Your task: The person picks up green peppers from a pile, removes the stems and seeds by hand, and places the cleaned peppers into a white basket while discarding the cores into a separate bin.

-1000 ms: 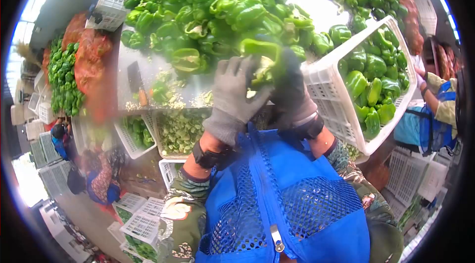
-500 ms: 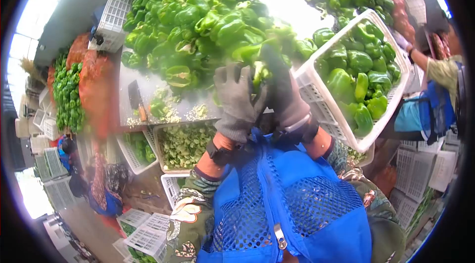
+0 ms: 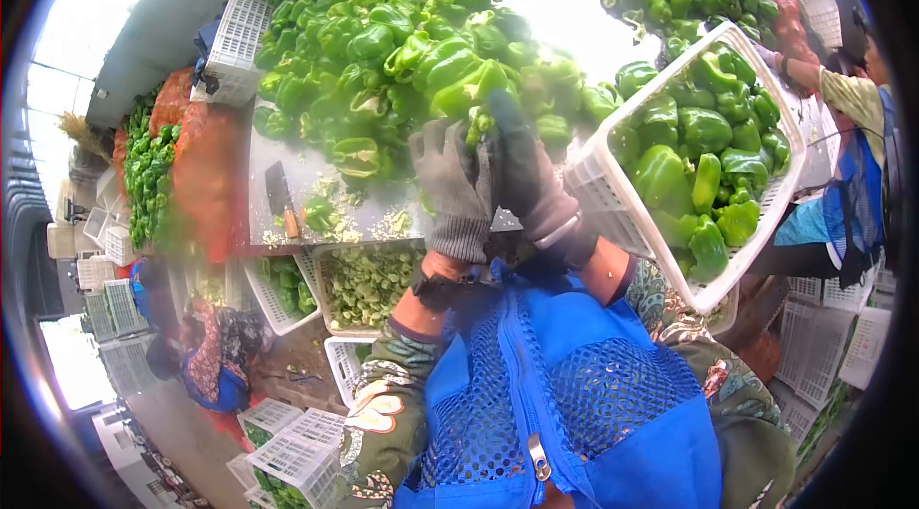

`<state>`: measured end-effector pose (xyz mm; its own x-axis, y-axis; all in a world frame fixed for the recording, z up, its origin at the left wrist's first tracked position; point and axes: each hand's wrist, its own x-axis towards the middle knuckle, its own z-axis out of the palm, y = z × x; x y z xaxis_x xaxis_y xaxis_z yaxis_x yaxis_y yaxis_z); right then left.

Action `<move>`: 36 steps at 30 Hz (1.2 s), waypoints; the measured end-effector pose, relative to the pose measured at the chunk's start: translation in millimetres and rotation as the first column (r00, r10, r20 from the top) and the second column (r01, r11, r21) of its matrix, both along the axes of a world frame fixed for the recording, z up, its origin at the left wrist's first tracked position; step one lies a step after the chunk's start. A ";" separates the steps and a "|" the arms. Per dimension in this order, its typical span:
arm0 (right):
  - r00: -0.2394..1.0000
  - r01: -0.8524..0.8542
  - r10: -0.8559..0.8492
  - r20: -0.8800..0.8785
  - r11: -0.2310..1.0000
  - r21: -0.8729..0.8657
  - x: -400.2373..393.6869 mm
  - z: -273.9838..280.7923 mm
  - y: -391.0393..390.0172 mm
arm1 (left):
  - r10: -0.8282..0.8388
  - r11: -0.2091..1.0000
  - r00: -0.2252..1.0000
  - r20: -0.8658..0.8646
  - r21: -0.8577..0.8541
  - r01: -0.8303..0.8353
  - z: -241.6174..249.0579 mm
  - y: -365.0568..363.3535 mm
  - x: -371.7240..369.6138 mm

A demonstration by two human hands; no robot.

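In dark grey gloves, my left hand (image 3: 448, 174) and my right hand (image 3: 526, 169) are close together over the near edge of the worktable (image 3: 354, 222). A small piece of green bell pepper (image 3: 480, 126) shows between their fingertips, and both hands are closed on it. The gloves hide part of this piece. Just beyond the fingers lies a heap of green bell peppers (image 3: 378, 49), some of them cut open. A knife (image 3: 279, 193) rests on the table to the left, beside pepper scraps (image 3: 325, 207).
A white crate (image 3: 622, 198) full of green peppers stands tilted at my right. Below the table edge is a crate of pepper scraps (image 3: 369, 284). Red mesh sacks (image 3: 206, 169) are at the left. Another person (image 3: 852, 116) works at the right, and another (image 3: 215, 356) is low at the left.
My hands have shifted slightly left, with the pepper piece between them. The whole view has turned a little, so the knife and crates appear further right.
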<state>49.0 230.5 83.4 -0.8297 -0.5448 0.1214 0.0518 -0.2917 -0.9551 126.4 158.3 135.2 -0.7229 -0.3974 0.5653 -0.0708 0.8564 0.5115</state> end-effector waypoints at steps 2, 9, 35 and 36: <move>0.997 0.026 -0.021 0.070 0.997 -0.079 -2.3 -10.3 -6.9 | -0.055 0.991 0.998 -0.014 -0.123 0.053 2.8 -4.4 -0.4; 0.676 -0.017 0.409 0.613 0.840 -0.542 -6.9 36.9 -1.9 | -0.102 0.989 0.994 0.049 -0.103 0.107 0.7 -2.7 -4.7; 0.920 -0.232 0.284 0.268 0.950 -0.211 -37.1 -35.0 -36.0 | -0.565 0.706 0.776 0.279 0.651 0.280 12.6 -77.1 -14.5; 0.948 -0.220 0.239 0.208 0.969 -0.111 -36.3 -34.6 -43.5 | -0.514 0.760 0.801 0.307 0.595 0.261 8.7 -80.1 -14.7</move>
